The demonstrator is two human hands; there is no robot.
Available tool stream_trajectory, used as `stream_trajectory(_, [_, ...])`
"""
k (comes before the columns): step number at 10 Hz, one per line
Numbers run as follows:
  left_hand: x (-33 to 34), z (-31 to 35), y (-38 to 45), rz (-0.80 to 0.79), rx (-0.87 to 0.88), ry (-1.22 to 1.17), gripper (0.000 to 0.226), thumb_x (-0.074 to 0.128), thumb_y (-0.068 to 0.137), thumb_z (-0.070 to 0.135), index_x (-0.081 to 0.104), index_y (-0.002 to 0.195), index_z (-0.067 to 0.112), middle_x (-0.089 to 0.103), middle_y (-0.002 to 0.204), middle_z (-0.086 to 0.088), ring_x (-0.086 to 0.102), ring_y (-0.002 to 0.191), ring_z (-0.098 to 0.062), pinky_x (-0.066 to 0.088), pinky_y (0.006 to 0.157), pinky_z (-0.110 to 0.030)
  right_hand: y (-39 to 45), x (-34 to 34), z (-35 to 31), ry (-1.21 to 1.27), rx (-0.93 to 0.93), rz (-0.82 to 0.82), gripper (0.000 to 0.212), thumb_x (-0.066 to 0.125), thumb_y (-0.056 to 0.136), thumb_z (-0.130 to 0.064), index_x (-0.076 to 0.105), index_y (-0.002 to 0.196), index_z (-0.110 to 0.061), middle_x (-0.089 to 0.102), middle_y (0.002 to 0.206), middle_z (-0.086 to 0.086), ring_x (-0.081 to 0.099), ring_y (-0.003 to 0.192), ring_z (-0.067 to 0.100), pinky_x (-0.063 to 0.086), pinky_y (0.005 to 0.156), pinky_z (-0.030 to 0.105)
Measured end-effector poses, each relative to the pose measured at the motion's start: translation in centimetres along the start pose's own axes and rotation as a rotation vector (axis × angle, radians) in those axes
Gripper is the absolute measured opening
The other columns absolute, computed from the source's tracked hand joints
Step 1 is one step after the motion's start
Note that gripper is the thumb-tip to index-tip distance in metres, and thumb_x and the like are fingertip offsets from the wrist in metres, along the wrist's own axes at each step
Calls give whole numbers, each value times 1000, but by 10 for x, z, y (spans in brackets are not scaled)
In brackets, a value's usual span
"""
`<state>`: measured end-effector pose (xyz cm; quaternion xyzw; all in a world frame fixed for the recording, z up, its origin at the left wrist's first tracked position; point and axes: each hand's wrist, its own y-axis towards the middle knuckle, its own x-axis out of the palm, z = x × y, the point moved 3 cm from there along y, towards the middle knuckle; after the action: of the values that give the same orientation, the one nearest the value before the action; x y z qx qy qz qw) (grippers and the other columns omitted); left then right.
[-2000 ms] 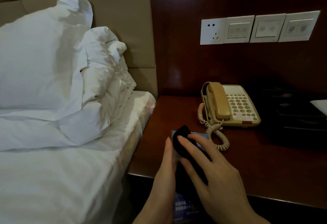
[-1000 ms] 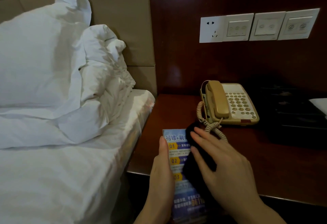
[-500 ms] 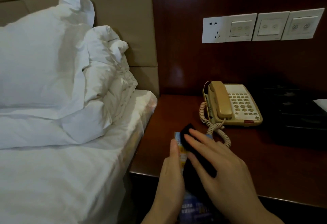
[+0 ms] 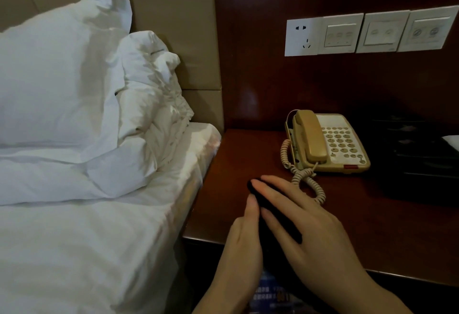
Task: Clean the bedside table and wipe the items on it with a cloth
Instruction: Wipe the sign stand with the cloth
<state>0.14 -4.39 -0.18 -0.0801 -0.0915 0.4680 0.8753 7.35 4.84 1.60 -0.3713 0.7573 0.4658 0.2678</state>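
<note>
Your right hand (image 4: 305, 224) has pushed the dark cloth (image 4: 273, 219) up the card (image 4: 273, 294), covering its top. Fingers spread flat, pressing; your left hand (image 4: 242, 246) holds the edge. It's thin, light, bendy: support it underneath.

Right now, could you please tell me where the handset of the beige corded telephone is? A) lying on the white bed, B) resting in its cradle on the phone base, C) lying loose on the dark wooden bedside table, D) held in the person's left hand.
B: the handset lies in its cradle on the left side of the beige corded telephone; neither hand touches it.
</note>
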Motion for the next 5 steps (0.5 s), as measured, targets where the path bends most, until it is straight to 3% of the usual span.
stream_trajectory(1, [-4, -8, 5, 0, -10, -60, 36, 39, 91, 64, 66, 102, 42, 68, 103, 13, 66, 85, 13, 50, 77, -8, 1, -1, 5, -19, 37, 19, 42, 35, 100, -56, 36, 141, -60, 36, 144, -38, 38, 128, -17, 38, 83, 5])
stream_trajectory(2, [-5, 1, 0, 65, 10, -125, 66, 45, 87, 75, 73, 113, 21, 75, 113, -6, 72, 105, -18, 56, 92, -37, 2, -4, 17, -73, 72, 86, 40, 37, 99, -56, 43, 139, -55, 41, 142, -36, 47, 125, -9, 48, 81, 19])
stream_trajectory(3, [-9, -17, 7, 24, 82, -110, 108, 46, 60, 98, 63, 131, 20, 65, 133, -11, 59, 127, -31, 43, 111, -54, 1, -5, 25, -67, 118, 98, 42, 38, 97, -55, 44, 139, -55, 37, 140, -40, 43, 131, -5, 48, 91, 29])
stream_trajectory(5, [-3, 2, -8, -20, 103, -88, 82, 39, 70, 74, 63, 126, 19, 64, 131, -11, 58, 126, -29, 43, 111, -45, -7, 6, 0, -38, 27, 23, 47, 39, 97, -50, 41, 144, -48, 32, 152, -33, 40, 127, -12, 30, 92, 6])
